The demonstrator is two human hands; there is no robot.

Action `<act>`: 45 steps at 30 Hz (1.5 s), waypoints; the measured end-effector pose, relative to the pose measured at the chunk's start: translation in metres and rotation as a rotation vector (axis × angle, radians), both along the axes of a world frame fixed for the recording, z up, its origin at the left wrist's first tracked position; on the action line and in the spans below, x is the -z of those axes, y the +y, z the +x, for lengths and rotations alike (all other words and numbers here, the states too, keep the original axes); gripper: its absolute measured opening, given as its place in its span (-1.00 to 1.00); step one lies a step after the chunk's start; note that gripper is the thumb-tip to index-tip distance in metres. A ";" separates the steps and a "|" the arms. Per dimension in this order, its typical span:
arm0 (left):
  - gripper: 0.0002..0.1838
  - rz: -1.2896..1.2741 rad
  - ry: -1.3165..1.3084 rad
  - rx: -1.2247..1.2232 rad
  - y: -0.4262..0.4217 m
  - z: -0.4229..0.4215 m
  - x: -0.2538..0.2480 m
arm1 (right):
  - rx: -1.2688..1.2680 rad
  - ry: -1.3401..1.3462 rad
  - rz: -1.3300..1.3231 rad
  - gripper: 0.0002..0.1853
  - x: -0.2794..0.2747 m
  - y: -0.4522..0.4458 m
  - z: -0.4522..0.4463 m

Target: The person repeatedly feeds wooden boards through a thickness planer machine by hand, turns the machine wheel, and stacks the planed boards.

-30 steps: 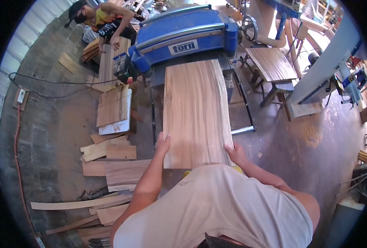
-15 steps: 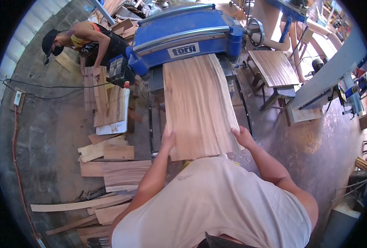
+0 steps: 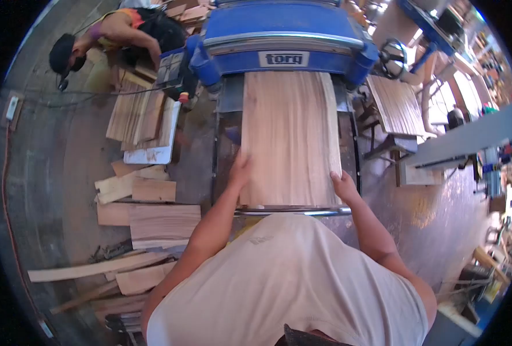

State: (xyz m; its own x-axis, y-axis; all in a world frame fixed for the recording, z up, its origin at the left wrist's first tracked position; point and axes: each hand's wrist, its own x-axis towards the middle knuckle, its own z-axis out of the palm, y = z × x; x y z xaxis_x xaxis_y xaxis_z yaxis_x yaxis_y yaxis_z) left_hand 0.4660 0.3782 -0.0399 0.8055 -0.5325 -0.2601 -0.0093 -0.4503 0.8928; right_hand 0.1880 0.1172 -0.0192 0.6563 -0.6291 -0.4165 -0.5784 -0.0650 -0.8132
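Observation:
A wide wooden board (image 3: pixel 290 138) with streaked grain lies lengthwise in front of me, its far end at the opening of a blue thickness planer (image 3: pixel 282 24) marked "torq". My left hand (image 3: pixel 241 170) grips the board's left edge near its close end. On the opposite edge, my right hand (image 3: pixel 342 185) holds the board with the thumb on top. Both hands are closed on the wood, and the fingers underneath are hidden. Just beyond the board's near end runs a metal roller (image 3: pixel 319 212), close to my shirt.
At left, a co-worker (image 3: pixel 114 36) bends over stacked boards (image 3: pixel 133 118). Offcuts (image 3: pixel 152 190) and long strips (image 3: pixel 88 268) litter the floor on my left. Another board (image 3: pixel 395 104) rests on a stool (image 3: pixel 397 144) at right. A cable (image 3: pixel 103 99) reaches the planer's control box (image 3: pixel 172 72).
The board, tilted and skewed before, now lies straighter and flatter in line with the planer. Both hands have stayed on its edges. The view has shifted, and the co-worker bends lower.

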 end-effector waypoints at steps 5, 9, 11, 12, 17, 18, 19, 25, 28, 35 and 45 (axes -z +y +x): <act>-0.37 0.028 -0.097 -0.086 -0.011 0.007 0.002 | 0.038 -0.079 0.088 -0.54 -0.003 -0.006 0.014; -0.34 -0.043 -0.015 -0.071 -0.018 0.020 0.006 | -0.001 -0.036 0.015 -0.60 0.000 -0.015 0.023; -0.37 -0.076 -0.055 -0.091 -0.021 0.020 0.006 | -0.022 -0.051 0.016 -0.59 0.002 -0.019 0.026; -0.40 -0.111 -0.094 -0.105 -0.024 0.020 0.003 | -0.007 -0.109 0.066 -0.56 0.005 -0.020 0.029; -0.33 -0.023 -0.069 -0.079 -0.031 0.028 -0.001 | -0.004 -0.075 0.123 -0.51 0.006 -0.032 0.037; -0.33 -0.003 -0.115 -0.076 -0.035 0.037 -0.002 | -0.017 -0.101 0.060 -0.53 0.010 -0.034 0.043; -0.33 -0.008 -0.120 -0.072 -0.038 0.045 0.005 | -0.029 -0.121 -0.002 -0.55 0.009 -0.035 0.045; -0.33 0.577 -0.238 0.390 -0.016 0.068 -0.028 | -0.210 0.169 -0.610 -0.27 -0.039 -0.039 0.039; -0.38 0.586 -0.290 0.505 0.033 0.035 -0.056 | -0.392 -0.008 -0.748 -0.18 -0.053 -0.022 0.009; -0.64 0.432 -0.595 0.373 0.123 -0.086 -0.025 | -0.907 -0.055 -0.811 -0.12 -0.045 -0.007 -0.068; -0.66 0.484 -0.565 0.107 0.097 -0.077 -0.025 | -1.126 0.320 -0.660 -0.43 -0.019 -0.004 -0.077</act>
